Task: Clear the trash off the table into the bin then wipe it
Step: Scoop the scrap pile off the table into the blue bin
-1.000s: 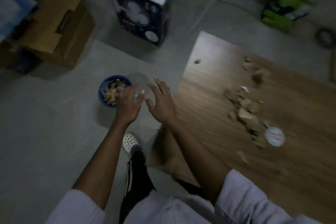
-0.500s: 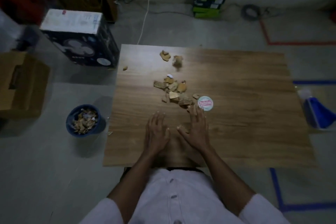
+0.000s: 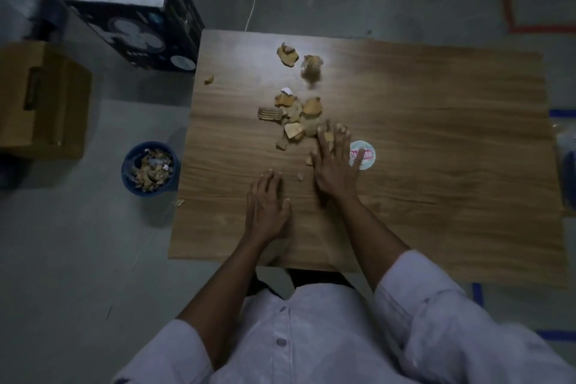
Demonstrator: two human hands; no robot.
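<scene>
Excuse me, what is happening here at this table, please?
A person is clearing brown scraps off a wooden table. The right hand lies flat, fingers straight, at the near edge of the pile, partly over a round white lid; the left hand rests open on the table, closer to the person. A blue bin on the floor to the left already holds scraps. Many pieces remain on the table.

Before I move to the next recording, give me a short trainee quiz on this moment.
1. Fill in: the blue bin stands beside the table's ___ edge.
2. Which hand reaches the scrap pile? A: left hand. B: right hand.
3. True or false: the bin is empty.
Key: 1 left; 2 B; 3 false.
</scene>
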